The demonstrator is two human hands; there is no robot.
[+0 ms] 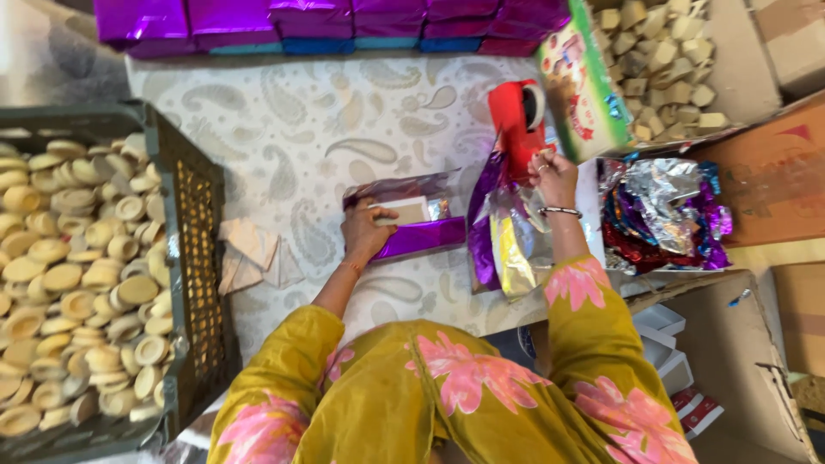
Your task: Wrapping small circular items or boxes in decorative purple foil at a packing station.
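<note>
Left hand [365,230] grip presses the purple-wrapped box [411,225]; right hand [554,176] grip clasps the red tape dispenser [518,125].

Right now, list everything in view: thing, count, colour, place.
crate: one, dark green, left, full of round tan sweets
wrapped boxes: a row, purple, top edge
half-wrapped box: one, white in purple foil, centre
tape dispenser: one, red, right of centre
foil sheets: a heap, mixed colours, right
printed box: one, green, top right
cube sweets: many, tan, top right
paper pieces: few, beige, beside crate
left hand: grip on half-wrapped box
right hand: at tape dispenser
</note>
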